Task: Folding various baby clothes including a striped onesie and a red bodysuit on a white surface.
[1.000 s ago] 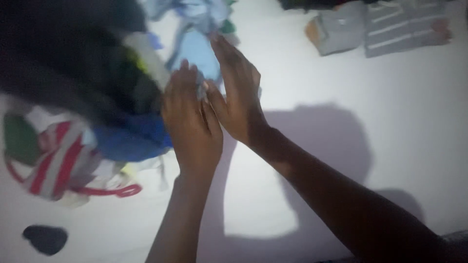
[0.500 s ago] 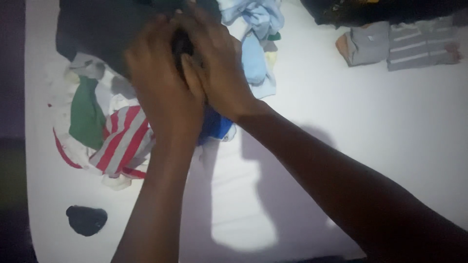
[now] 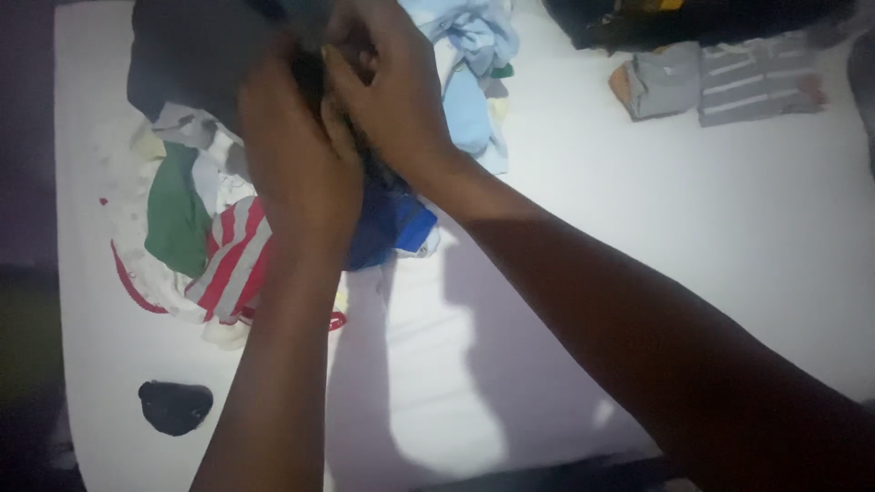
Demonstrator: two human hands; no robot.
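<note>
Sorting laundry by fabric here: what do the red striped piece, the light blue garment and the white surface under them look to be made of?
Red striped piece: soft knit cloth, probably cotton, matte and crumpled. Light blue garment: thin soft fabric, matte, bunched in loose folds. White surface: seems a smooth sheet, faintly creased; its fibre can't be told.
</note>
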